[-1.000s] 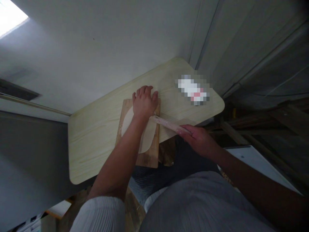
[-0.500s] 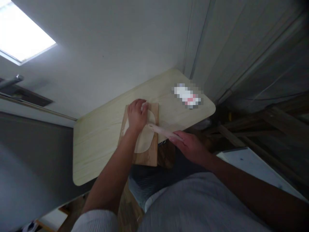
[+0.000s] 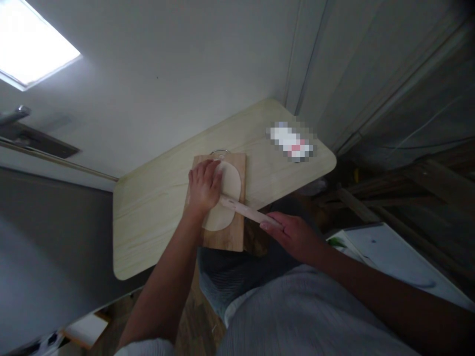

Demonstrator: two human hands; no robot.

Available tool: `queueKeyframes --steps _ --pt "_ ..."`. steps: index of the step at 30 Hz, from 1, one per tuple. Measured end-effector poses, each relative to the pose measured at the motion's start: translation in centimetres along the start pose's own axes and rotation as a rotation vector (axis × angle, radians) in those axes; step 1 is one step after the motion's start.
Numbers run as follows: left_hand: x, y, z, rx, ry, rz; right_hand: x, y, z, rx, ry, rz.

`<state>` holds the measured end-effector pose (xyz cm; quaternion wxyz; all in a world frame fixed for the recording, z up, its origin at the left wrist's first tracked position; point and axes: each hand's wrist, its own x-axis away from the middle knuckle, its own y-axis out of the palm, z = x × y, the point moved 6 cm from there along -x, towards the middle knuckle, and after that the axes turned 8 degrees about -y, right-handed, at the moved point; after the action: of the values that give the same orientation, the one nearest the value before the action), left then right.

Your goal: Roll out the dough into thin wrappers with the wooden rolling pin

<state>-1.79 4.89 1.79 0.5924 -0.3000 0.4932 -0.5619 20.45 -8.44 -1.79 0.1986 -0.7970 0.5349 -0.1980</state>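
A thin, pale round sheet of dough (image 3: 230,179) lies on a wooden cutting board (image 3: 235,241). My left hand (image 3: 203,185) rests over the left part of the dough, fingers spread and lying on it; it hides that side of the sheet. In my right hand (image 3: 291,232) is one end of a light wooden rolling pin (image 3: 250,212). The pin slants up and left, its far end over the middle of the dough, close beside my left wrist. Whether that end presses on the dough I cannot tell.
The board lies at the near edge of a pale wood-grain table (image 3: 152,217), its wire handle (image 3: 220,151) at the far end. A blurred-out white and red item (image 3: 291,142) lies at the table's right. Behind stands a white wall (image 3: 185,74); a white-topped box (image 3: 386,252) is at right.
My left hand has slid left and slightly down from the dough's top edge, uncovering the board's handle. The rolling pin's far end has shifted a little left and down.
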Motion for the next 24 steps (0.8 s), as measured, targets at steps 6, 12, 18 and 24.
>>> queueKeyframes --steps 6,12,18,24 --pt "-1.6 0.6 0.8 -0.037 -0.052 0.000 -0.4 -0.5 0.1 0.017 0.012 -0.025" --pt "-2.9 1.4 1.4 -0.083 -0.084 -0.004 -0.7 -1.0 0.9 -0.008 0.032 0.016" --pt "-4.6 2.0 2.0 -0.088 -0.095 0.034 -1.1 -1.5 1.5 -0.057 0.035 0.036" --pt "-5.9 2.9 2.5 -0.070 -0.114 0.033 -1.6 -2.1 1.8 -0.113 0.008 0.080"
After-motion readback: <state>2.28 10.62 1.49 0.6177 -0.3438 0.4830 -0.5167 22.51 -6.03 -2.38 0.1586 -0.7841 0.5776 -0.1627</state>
